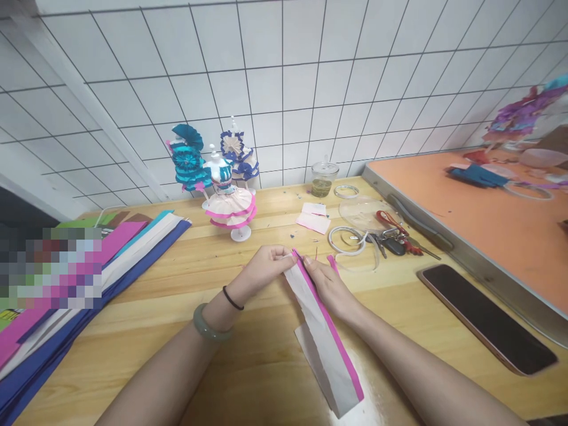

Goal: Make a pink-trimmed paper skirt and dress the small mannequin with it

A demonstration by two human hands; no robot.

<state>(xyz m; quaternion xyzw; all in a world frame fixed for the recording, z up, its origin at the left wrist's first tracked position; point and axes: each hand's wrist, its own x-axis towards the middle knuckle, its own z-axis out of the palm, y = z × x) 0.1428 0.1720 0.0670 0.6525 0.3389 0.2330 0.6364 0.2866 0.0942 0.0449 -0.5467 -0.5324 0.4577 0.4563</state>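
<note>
A long strip of white crepe paper with a pink edge [326, 331] hangs from my fingers down toward the table's near side, partly folded over itself. My left hand [268, 263] pinches its upper end between thumb and fingers. Close beside it, my right hand [328, 284] is closed on the pink edge of the same strip. A short bit of pink paper [332, 264] shows just beyond my right hand. Ahead stands a small white dress form [231, 207] wearing a pleated white skirt with pink trim and a teal top.
More dress forms with teal paper [186, 160] and blue-white paper [244, 163] stand behind. Folded crepe paper [146, 236] lies left. Paper scraps [314, 219], a glass cup [323, 177], tape rolls [348, 241], keys [393, 244] and a phone [488, 319] lie right, by an orange-topped table [479, 219].
</note>
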